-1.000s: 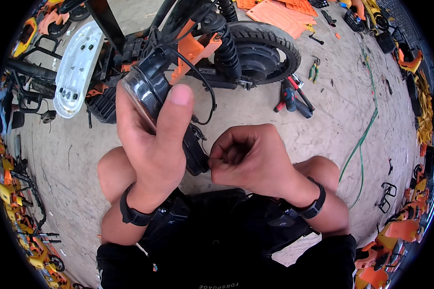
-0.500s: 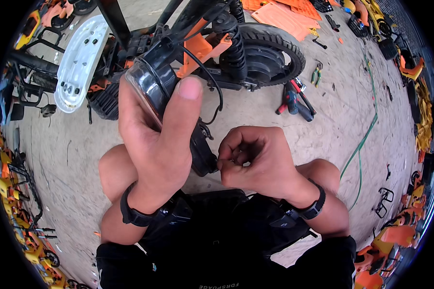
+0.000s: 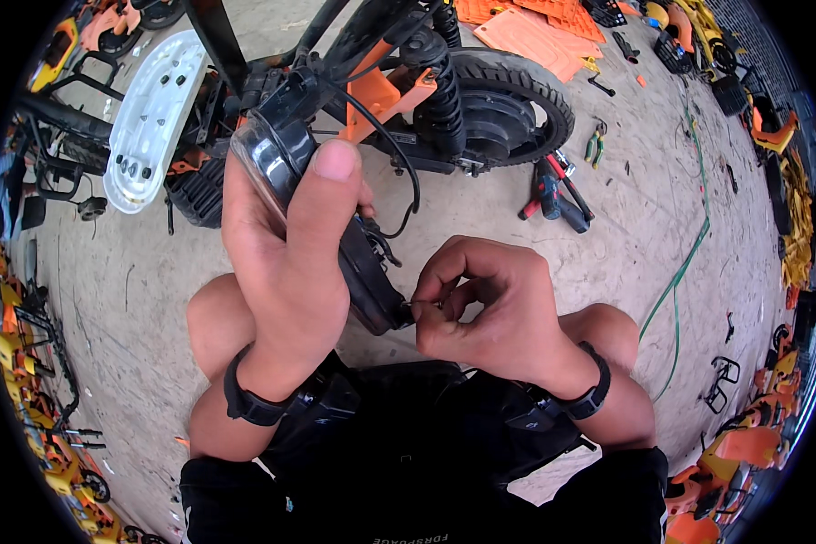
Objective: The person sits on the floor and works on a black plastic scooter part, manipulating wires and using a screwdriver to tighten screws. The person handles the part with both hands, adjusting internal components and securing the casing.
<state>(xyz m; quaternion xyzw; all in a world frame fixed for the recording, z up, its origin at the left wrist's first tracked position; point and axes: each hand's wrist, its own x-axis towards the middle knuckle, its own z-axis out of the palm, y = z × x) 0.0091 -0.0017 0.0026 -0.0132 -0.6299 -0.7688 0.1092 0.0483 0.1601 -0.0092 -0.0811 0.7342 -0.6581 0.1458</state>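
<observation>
My left hand (image 3: 290, 245) is wrapped round a long black light housing (image 3: 369, 276) with a clear, glossy cover, its thumb lying along the top. The housing slants from the vehicle frame down toward my lap. At its lower end my right hand (image 3: 490, 295) is closed in a pinch, thumb against index finger. What sits between those fingertips is too small to name. A black cable (image 3: 414, 181) loops from the frame down behind the housing. The partly stripped vehicle's black frame (image 3: 354, 45) stands just beyond my hands, with an orange bracket (image 3: 372, 95) on it.
A rear wheel (image 3: 499, 104) and a white footboard (image 3: 151, 118) belong to the vehicle. On the floor lie a cordless drill (image 3: 546, 189), pliers (image 3: 595, 145), a green cable (image 3: 689, 249) and orange panels (image 3: 530, 41). Orange and yellow vehicle parts line both sides.
My left hand and the light housing have shifted slightly left, and fingertips now show behind the housing. The right hand keeps its pinch at the housing's lower end, its fingers slightly more arched.
</observation>
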